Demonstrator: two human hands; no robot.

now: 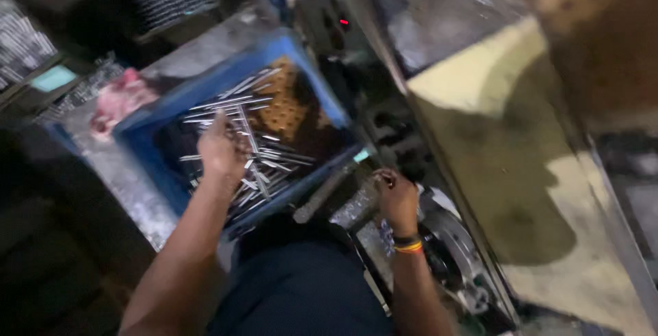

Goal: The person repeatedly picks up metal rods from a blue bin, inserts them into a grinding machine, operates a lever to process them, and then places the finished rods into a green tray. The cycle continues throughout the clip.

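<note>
Many thin metal rods are lying loose in the blue crate on the bench. Left hand is reaching among them, fingers bent; grip unclear. Right hand is pinching something small at the machine. Risk: blur and dim light could cause a fumbled rod.

Blue crate with silvery metal rods over an orange-brown dotted liner. Pink rag beside the crate's far-left corner. Orange, yellow and black bands on the wrist; teal card far left.
</note>
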